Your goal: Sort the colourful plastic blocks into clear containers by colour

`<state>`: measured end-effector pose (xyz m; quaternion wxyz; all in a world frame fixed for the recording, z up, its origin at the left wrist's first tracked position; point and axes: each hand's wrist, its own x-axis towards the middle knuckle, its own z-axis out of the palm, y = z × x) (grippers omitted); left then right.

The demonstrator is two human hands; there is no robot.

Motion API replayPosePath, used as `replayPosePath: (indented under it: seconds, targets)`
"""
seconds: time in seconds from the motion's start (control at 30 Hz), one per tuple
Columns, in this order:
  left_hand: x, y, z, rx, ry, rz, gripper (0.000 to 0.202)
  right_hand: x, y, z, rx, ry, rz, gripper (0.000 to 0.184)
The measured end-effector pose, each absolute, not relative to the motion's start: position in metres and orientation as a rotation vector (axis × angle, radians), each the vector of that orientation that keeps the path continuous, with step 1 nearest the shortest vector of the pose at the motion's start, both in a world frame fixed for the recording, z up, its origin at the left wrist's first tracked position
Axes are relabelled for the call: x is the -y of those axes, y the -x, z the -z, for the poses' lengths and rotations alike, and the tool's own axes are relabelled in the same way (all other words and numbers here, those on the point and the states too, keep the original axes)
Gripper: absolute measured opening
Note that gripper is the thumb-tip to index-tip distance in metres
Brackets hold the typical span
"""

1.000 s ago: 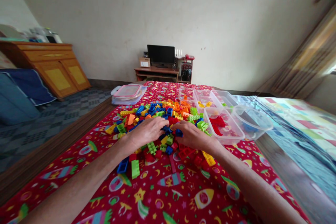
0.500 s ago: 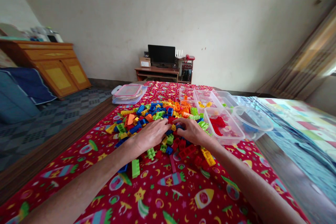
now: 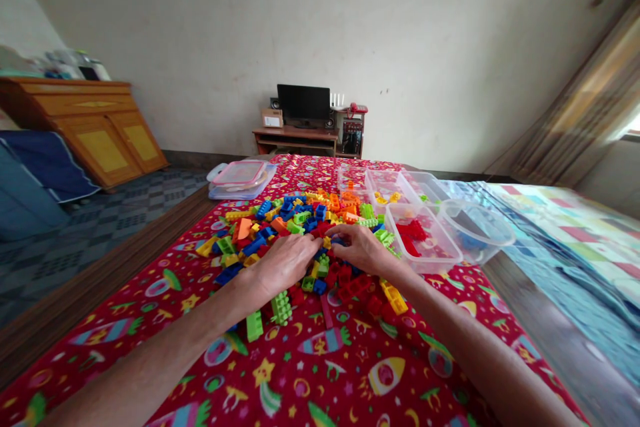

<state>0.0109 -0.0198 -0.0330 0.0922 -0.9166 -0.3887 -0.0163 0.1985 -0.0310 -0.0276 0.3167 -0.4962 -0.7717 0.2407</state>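
Note:
A pile of toy building bricks (image 3: 300,210) in red, blue, green, yellow and orange is spread over the tablecloth. My left hand (image 3: 289,259) reaches into its middle, fingers curled together; what they hold, if anything, is hidden. Close by on the right, my right hand (image 3: 361,247) has its thumb and forefinger closed about a blue brick (image 3: 338,241), which shows only in part. A small yellow brick (image 3: 327,241) sits between the fingertips of both hands. Below my left wrist lie a studded green brick (image 3: 281,307) and a long green brick (image 3: 254,325).
Right of the pile stand clear plastic boxes: one with red bricks (image 3: 450,255), another with yellow pieces (image 3: 383,180). A round clear tub (image 3: 503,230) holds something blue. Stacked lids (image 3: 243,175) lie at the far left on the red patterned cloth (image 3: 320,387).
The studded green brick below my left wrist has shifted toward me and turned. My left hand has lowered slightly; my right hand keeps nearly the same pose. The whole view has shifted a little.

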Motion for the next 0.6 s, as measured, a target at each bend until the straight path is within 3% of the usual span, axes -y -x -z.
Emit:
replayPosePath:
  seconds: [0.6]
  targets:
    - [0.024, -0.016, 0.0258, 1.26, 2.703, 0.029, 0.033, 0.0314, -0.1971, 0.0325, 1.994, 1.285, -0.638, 0.034]
